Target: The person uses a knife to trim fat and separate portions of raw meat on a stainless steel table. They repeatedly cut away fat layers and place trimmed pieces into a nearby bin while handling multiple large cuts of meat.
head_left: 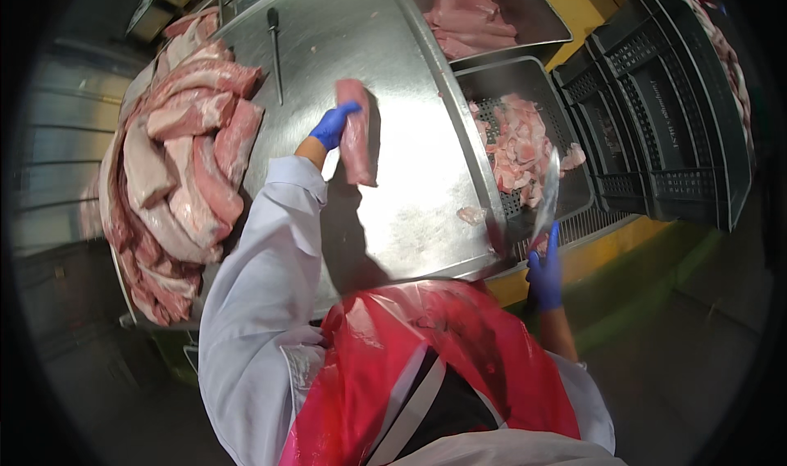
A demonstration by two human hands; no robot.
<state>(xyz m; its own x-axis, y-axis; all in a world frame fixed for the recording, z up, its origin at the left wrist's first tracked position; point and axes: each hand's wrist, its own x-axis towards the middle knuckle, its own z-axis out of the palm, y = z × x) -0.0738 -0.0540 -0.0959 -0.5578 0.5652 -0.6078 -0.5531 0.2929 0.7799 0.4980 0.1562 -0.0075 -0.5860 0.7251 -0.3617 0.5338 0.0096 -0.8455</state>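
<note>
The steel table (410, 64) stands between heaped meat cuts (188, 154) and a dark trimmings tray (575, 189). On it, the left hand (334, 126) grips a pink meat strip (356, 150); the right hand (545, 279) wraps a knife (550, 200), blade over the tray. Trimming seems in hand; the next move probably calls for bringing the blade to the steadied strip.

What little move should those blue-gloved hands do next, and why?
Maybe bring the knife over to the long meat: the left hand grips that piece over the table, but the right hand holds the knife by the crate with scraps.
</note>
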